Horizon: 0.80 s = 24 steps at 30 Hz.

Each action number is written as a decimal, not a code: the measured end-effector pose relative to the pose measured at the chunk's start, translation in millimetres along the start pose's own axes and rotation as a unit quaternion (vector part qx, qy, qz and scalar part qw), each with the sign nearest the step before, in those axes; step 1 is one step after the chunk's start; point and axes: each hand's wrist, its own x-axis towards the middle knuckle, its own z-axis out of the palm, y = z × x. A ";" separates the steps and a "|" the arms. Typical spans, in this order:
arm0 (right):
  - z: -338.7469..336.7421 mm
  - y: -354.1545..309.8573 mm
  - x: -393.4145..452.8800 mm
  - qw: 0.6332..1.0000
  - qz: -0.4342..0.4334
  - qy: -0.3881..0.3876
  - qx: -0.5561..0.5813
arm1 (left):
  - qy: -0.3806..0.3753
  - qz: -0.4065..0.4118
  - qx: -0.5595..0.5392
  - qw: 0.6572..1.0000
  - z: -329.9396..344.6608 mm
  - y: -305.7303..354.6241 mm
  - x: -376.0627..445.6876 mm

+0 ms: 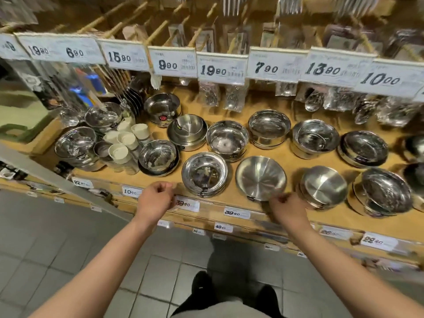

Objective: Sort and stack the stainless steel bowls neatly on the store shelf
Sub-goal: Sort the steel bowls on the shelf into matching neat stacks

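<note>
Several stacks of stainless steel bowls stand in two rows on the wooden shelf (pixel 241 200). At the front are a shiny stack (pixel 205 174), a matte bowl (pixel 261 177) tilted toward me, and a matte stack (pixel 322 187). My left hand (pixel 156 199) hovers at the shelf's front edge, left of the shiny stack, fingers loosely curled and holding nothing. Just below the tilted matte bowl's near rim is my right hand (pixel 286 211), fingers curled; whether it touches the rim I cannot tell.
White cups (pixel 128 141) cluster at the left among more bowls. Packaged cutlery (pixel 231 97) hangs behind the back row, under a rail of price tags (pixel 220 68). Price labels (pixel 236 212) line the shelf front. Lower shelves jut out below; grey tiled floor lies underfoot.
</note>
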 end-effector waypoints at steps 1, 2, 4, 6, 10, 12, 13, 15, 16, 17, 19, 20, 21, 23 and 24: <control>4.6 2.5 3.3 0.999 0.022 0.033 0.021 | -0.009 -0.002 0.005 1.000 -3.0 -0.5 7.9; 8.3 3.1 4.9 0.996 0.041 0.061 0.050 | -0.019 -0.004 0.011 1.000 -4.2 0.4 14.1; 14.8 2.0 7.5 0.989 0.070 0.089 0.093 | -0.043 -0.018 0.016 0.999 -2.4 3.3 26.7; 20.4 3.9 12.7 0.985 0.094 0.092 0.109 | -0.081 -0.059 -0.010 0.995 4.6 5.0 37.4; 26.2 8.9 19.6 0.978 0.098 0.103 0.155 | -0.158 -0.110 -0.039 0.981 31.1 6.6 42.5; 28.7 10.3 18.5 0.974 0.102 0.104 0.173 | -0.161 -0.123 -0.046 0.978 44.3 4.8 43.3; 30.2 10.6 16.8 0.973 0.105 0.105 0.175 | -0.154 -0.129 -0.048 0.978 48.6 4.7 44.3; 33.2 10.9 11.7 0.972 0.116 0.111 0.171 | -0.140 -0.137 -0.051 0.979 52.7 3.7 48.4; 34.6 11.5 8.8 0.972 0.119 0.109 0.168 | -0.139 -0.139 -0.053 0.979 52.3 2.3 51.4; 35.8 12.1 6.3 0.972 0.119 0.107 0.169 | -0.139 -0.138 -0.054 0.979 50.8 0.9 53.8; 38.6 13.5 3.6 0.971 0.115 0.102 0.185 | -0.135 -0.133 -0.054 0.980 46.4 -0.6 57.4; 39.5 13.8 3.2 0.969 0.115 0.098 0.195 | -0.130 -0.131 -0.058 0.981 44.4 -0.9 59.1; 40.6 14.2 3.4 0.967 0.114 0.093 0.206 | -0.126 -0.132 -0.066 0.981 42.5 -1.0 60.3; 42.8 15.4 5.2 0.966 0.114 0.087 0.214 | -0.119 -0.138 -0.078 0.980 39.4 -0.6 62.1; 43.9 16.4 6.4 0.967 0.113 0.085 0.210 | -0.115 -0.141 -0.080 0.980 38.2 -0.5 62.7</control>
